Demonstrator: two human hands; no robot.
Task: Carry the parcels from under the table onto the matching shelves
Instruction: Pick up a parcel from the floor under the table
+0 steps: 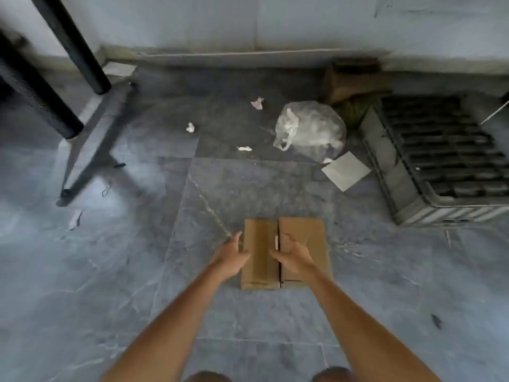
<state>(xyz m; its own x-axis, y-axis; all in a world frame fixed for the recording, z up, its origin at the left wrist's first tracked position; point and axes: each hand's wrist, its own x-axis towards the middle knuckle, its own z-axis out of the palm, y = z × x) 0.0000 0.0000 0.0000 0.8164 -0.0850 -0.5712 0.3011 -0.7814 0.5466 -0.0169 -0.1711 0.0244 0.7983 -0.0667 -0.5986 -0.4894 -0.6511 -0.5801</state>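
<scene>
Two brown cardboard parcels lie side by side on the grey tiled floor: a narrower left parcel (pixel 260 252) and a wider right parcel (pixel 311 235). My left hand (pixel 230 256) is at the left edge of the left parcel, fingers spread and touching its side. My right hand (pixel 293 253) is over the seam between the two parcels, fingers curled but apart. Neither hand has lifted anything. No shelves are in view.
Black table legs (pixel 68 48) stand at the upper left. A dark plastic crate (pixel 440 158) sits at the right, a clear plastic bag (pixel 311 128) and a white sheet (pixel 345 170) beyond the parcels. Paper scraps (pixel 190 127) litter the floor. A wall runs along the back.
</scene>
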